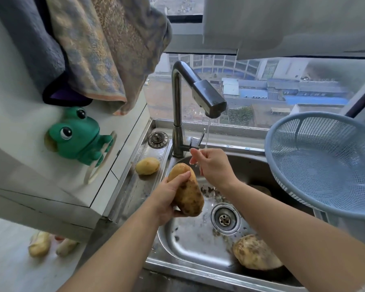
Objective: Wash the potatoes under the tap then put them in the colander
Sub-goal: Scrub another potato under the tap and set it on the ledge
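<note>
Steel sink [198, 272] beneath the window: your left hand [167, 199] grips a dirty potato [187, 191] over the basin, just left of the stream [208, 133]. Your right hand [212, 163] hangs relaxed and empty under the tap [209, 98]. Washing looks barely begun, so bring the potato right, into the water. The colander [303, 118] waits empty on the right rim, with open room above the basin.

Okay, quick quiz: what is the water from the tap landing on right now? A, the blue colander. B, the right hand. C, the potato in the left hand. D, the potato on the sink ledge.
B: the water stream from the tap falls onto the right hand, while the left hand holds the potato off to the side of the stream.
</note>
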Motion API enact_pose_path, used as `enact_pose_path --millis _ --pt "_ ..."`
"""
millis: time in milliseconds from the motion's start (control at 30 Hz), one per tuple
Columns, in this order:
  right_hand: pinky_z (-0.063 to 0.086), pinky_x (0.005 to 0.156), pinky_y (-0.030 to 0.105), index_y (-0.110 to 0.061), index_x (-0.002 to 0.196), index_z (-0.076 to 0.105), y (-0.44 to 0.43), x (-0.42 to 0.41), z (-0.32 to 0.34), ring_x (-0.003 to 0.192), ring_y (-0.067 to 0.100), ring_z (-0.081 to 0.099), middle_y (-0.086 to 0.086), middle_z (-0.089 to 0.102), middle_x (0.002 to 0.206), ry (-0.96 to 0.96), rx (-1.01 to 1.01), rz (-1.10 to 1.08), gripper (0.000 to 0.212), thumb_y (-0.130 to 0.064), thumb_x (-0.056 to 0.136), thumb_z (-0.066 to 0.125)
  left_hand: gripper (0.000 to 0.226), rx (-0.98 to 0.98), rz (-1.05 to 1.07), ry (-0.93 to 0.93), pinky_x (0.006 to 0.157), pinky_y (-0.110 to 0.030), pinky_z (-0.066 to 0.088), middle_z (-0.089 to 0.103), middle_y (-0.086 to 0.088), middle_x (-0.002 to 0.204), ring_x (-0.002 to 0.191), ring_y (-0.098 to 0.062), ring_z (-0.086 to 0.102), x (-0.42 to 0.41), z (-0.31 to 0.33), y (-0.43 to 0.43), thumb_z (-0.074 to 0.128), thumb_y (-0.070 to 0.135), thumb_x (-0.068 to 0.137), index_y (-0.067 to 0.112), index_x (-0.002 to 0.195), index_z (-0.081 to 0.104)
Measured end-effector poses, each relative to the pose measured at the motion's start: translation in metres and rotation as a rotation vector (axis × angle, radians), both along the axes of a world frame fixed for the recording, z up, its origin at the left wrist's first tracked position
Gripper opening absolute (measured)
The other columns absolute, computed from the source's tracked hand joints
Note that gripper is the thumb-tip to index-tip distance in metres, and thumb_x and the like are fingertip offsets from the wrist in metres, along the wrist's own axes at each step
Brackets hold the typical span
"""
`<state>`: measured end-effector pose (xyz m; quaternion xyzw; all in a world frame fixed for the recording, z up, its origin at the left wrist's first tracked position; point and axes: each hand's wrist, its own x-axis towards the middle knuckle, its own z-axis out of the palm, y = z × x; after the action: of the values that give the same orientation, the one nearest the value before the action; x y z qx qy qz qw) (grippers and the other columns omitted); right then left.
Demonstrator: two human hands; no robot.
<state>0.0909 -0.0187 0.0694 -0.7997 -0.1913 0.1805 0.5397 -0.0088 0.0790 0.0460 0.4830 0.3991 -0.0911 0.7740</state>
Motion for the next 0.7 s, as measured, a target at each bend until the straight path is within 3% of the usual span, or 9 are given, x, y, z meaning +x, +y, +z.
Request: enact_pose_path --millis 67,133,233,333,433,500,600,700 --pt "0.040 0.059 0.025 -0.011 0.051 0.054 0.001 0.000 0.000 0.037 0.001 0.043 -0.010 0.048 0.040 -0.010 -0.010 -0.015 0.054 -0.038 0.098 0.051 0.052 -0.004 -0.012 -0.004 0.071 -0.053 0.057 0.059 -0.011 0.121 0.107 -0.034 0.060 0.003 0.001 0.000 0.071 0.040 0.079 0.026 0.125 0.053" --pt "0.036 0.057 0.024 -0.014 0.051 0.047 0.001 0.001 0.000 0.042 0.003 0.041 -0.007 0.044 0.045 -0.016 -0.014 -0.032 0.055 -0.034 0.102 0.043 0.054 -0.004 -0.023 -0.007 0.070 -0.053 0.057 0.059 -0.011 0.122 0.106 -0.033 0.061 0.006 0.002 0.000 0.072 0.040 0.077 0.025 0.125 0.053" --pt "0.037 0.061 0.024 -0.015 0.073 0.058 0.001 0.004 0.000 0.056 0.008 0.044 -0.004 0.049 0.060 0.038 0.013 -0.004 0.039 -0.020 0.104 0.035 0.055 -0.002 -0.038 -0.016 0.069 -0.052 0.057 0.059 -0.011 0.122 0.106 -0.033 0.060 0.011 0.002 0.000 0.073 0.041 0.076 0.026 0.125 0.053" --pt "0.041 0.056 0.019 -0.013 0.089 0.063 -0.002 0.007 0.001 0.051 0.006 0.048 -0.002 0.053 0.059 0.099 0.110 0.002 0.028 -0.011 0.103 0.039 0.054 0.003 -0.071 -0.034 0.069 -0.052 0.057 0.060 -0.012 0.122 0.106 -0.033 0.061 0.016 0.002 0.000 0.072 0.042 0.076 0.026 0.125 0.054" --pt "0.042 0.052 0.015 -0.014 0.075 0.067 -0.009 0.009 0.001 0.039 0.002 0.044 -0.007 0.051 0.043 0.040 0.091 -0.026 0.032 -0.023 0.100 0.049 0.069 -0.004 -0.111 -0.056 0.073 -0.057 0.056 0.062 -0.012 0.124 0.109 -0.035 0.061 0.020 0.003 0.000 0.076 0.047 0.060 0.027 0.123 0.057" --pt "0.041 0.053 0.017 -0.010 0.066 0.066 -0.015 0.010 0.000 0.040 0.002 0.044 -0.008 0.050 0.041 -0.006 0.047 -0.090 0.041 -0.035 0.096 0.055 0.070 -0.010 -0.139 -0.088 0.076 -0.058 0.055 0.062 -0.012 0.125 0.111 -0.035 0.061 0.021 0.003 0.000 0.075 0.048 0.060 0.027 0.124 0.056" --pt "0.045 0.068 0.029 -0.009 0.074 0.061 -0.023 0.012 -0.003 0.061 0.008 0.053 -0.004 0.058 0.065 0.046 0.037 -0.186 0.045 -0.045 0.097 0.047 0.065 0.000 -0.190 -0.167 0.085 -0.062 0.052 0.062 -0.013 0.125 0.114 -0.034 0.061 0.025 0.003 -0.002 0.071 0.051 0.067 0.026 0.124 0.054" --pt "0.048 0.094 0.038 -0.014 0.110 0.060 -0.019 0.007 -0.009 0.098 0.017 0.061 0.004 0.064 0.105 0.340 0.080 -0.093 0.046 -0.053 0.097 0.040 0.061 -0.015 -0.150 -0.271 0.085 -0.054 0.055 0.066 -0.011 0.120 0.110 -0.031 0.065 0.032 0.006 -0.014 0.061 0.057 0.072 0.024 0.123 0.055"
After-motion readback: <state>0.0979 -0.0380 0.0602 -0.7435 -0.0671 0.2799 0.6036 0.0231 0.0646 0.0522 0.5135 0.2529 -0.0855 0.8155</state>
